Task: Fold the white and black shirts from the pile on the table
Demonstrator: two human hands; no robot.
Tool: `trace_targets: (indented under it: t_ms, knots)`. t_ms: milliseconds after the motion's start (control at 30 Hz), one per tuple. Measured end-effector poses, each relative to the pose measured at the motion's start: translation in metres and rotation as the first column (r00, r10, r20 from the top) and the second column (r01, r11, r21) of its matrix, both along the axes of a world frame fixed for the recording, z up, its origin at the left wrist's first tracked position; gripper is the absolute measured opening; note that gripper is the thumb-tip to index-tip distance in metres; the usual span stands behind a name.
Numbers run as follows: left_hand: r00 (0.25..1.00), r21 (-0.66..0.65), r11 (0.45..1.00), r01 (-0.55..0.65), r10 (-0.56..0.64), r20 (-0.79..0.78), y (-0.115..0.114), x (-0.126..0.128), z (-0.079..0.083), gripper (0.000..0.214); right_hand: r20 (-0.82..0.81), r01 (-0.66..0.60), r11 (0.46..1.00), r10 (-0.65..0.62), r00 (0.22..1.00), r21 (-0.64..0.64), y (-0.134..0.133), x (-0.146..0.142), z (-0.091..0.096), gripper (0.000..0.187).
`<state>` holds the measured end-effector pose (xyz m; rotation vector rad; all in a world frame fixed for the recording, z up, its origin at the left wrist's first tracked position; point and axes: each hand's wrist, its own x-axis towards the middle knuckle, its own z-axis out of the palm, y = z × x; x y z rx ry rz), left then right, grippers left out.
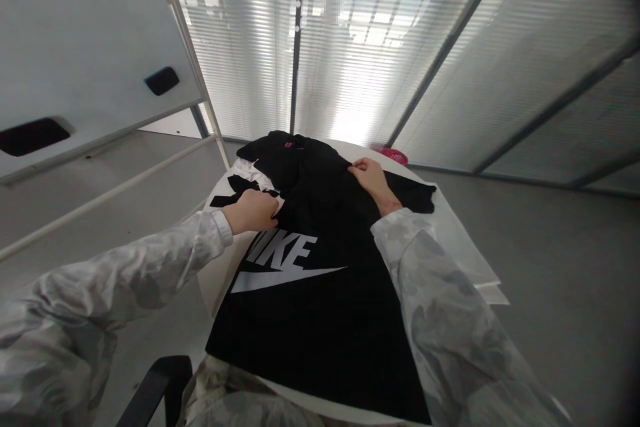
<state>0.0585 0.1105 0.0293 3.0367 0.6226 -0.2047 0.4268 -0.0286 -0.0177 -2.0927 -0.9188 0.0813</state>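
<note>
A black T-shirt (320,307) with a large white logo lies spread over a small white round table (215,277). My left hand (254,211) is closed, pinching the shirt's fabric at its left side above the logo. My right hand (370,177) grips a fold of the black fabric near the shirt's upper right. Both arms wear pale camouflage sleeves. More black clothing (295,147) is bunched at the table's far end, with a small pink label on it.
A white garment (250,170) shows under the black pile at the left. Clear plastic bags (465,247) lie at the table's right edge. A red object (393,155) sits at the far side. A whiteboard frame stands at the left, glass walls with blinds behind.
</note>
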Motion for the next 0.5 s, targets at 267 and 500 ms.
trace_targets:
  t_ms: [267, 500]
  knots:
    - [0.986, -0.059, 0.984, 0.167, -0.168, -0.018, -0.057, -0.009, -0.007, 0.024, 0.021, 0.023, 0.998, -0.022, 1.000, -0.055, -0.003, 0.007, -0.004, 0.023]
    - [0.974, -0.083, 0.971, 0.225, -0.227, -0.004, -0.086, -0.012, 0.007, 0.026, 0.092, -0.035, 0.981, 0.053, 0.994, -0.192, 0.008, 0.002, -0.015, 0.030]
